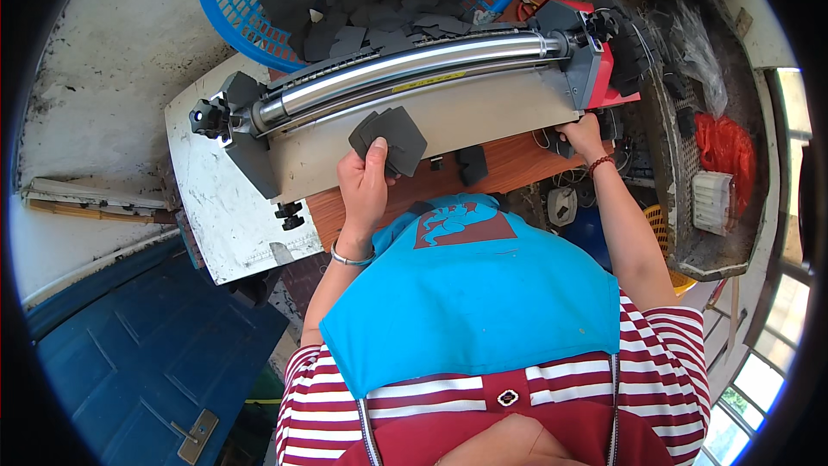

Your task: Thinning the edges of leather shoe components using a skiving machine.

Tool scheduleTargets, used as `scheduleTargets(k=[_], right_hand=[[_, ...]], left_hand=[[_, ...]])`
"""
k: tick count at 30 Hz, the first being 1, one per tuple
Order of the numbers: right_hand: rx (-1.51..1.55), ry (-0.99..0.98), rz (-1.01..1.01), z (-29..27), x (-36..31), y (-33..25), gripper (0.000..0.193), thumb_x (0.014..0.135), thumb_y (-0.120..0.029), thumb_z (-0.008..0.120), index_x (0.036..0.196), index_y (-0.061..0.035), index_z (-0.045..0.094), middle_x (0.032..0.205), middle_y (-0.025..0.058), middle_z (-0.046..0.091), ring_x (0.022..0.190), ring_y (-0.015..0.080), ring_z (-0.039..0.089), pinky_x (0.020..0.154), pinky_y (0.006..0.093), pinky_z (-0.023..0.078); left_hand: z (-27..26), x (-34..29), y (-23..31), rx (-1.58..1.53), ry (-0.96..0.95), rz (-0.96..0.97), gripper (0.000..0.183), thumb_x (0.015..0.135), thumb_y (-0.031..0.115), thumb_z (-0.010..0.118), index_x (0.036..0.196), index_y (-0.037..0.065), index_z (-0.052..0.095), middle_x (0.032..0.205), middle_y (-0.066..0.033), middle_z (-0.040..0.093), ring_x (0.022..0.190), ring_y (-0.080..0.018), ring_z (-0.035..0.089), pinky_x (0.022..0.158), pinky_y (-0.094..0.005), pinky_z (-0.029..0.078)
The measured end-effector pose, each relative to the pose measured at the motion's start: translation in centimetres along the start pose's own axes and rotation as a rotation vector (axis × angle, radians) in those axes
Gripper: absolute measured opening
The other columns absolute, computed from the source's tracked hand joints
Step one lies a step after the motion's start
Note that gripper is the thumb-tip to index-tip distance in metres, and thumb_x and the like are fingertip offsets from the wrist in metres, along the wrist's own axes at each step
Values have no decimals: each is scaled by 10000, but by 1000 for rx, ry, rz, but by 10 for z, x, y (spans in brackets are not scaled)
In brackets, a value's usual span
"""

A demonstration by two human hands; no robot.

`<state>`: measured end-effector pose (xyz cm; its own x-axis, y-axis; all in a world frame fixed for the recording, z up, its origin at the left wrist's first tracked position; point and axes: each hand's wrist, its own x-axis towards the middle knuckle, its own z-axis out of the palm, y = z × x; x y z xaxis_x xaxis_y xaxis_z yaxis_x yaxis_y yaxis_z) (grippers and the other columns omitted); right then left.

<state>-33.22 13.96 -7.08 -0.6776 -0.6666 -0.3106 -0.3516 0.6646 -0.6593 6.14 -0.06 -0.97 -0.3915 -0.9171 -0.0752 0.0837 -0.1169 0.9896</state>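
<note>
My left hand pinches a small fanned stack of dark grey square sheets, thumb on top, above the front of a roller machine. This machine has a long shiny roller, a bare metal feed plate and black knobs. At the plate's right end, my right hand has its fingers curled in. A dark grey piece shows right below those fingers, but whether they grip it is hidden. Another dark grey piece lies on the brown wooden tabletop in front of the plate.
Behind the roller stands a blue plastic basket with many dark grey pieces. A white board sits under the machine's left end. At right, a grimy trough holds a red plastic bag. A blue door is at lower left.
</note>
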Motion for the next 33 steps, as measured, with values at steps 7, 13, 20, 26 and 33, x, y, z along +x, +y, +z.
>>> scheduleTargets(k=[7, 13, 20, 26, 33], right_hand=[[-16, 20, 7, -1, -8, -12, 82, 709, -57, 689, 694, 12, 648, 583, 34, 606, 514, 120, 558, 522, 285, 420], [-27, 21, -16, -2, -4, -2, 233, 691, -216, 743, 685, 9, 682, 556, 73, 626, 536, 157, 614, 561, 306, 463], [-26, 11, -51, -4, 0, 2, 114, 723, -96, 695, 701, 6, 649, 562, 22, 585, 502, 110, 544, 497, 282, 394], [-123, -315, 147, -41, -38, -52, 264, 743, -168, 706, 923, 14, 639, 632, 42, 608, 488, 141, 554, 502, 299, 448], [-706, 93, -116, -58, -83, -65, 306, 779, -267, 720, 962, -28, 663, 751, 111, 664, 670, 148, 630, 629, 308, 494]], left_hand=[[0, 0, 1, 2, -4, 0, 296, 1000, 237, 485, 927, 10, 660, 724, -28, 643, 583, -77, 578, 468, -189, 430], [-1, 0, 0, 10, -16, 0, 289, 997, 224, 484, 915, 9, 660, 718, -29, 643, 576, -78, 577, 466, -191, 427], [2, 1, 5, 24, -18, -18, 298, 988, 257, 504, 903, 9, 647, 712, -21, 635, 584, -60, 565, 479, -190, 431], [-2, -1, 10, -14, -48, -43, 296, 989, 254, 501, 893, 17, 649, 721, -21, 644, 588, -64, 569, 475, -192, 424], [9, -6, 15, -33, -85, -104, 291, 990, 239, 469, 935, 16, 648, 734, -41, 659, 587, -86, 589, 486, -203, 437]])
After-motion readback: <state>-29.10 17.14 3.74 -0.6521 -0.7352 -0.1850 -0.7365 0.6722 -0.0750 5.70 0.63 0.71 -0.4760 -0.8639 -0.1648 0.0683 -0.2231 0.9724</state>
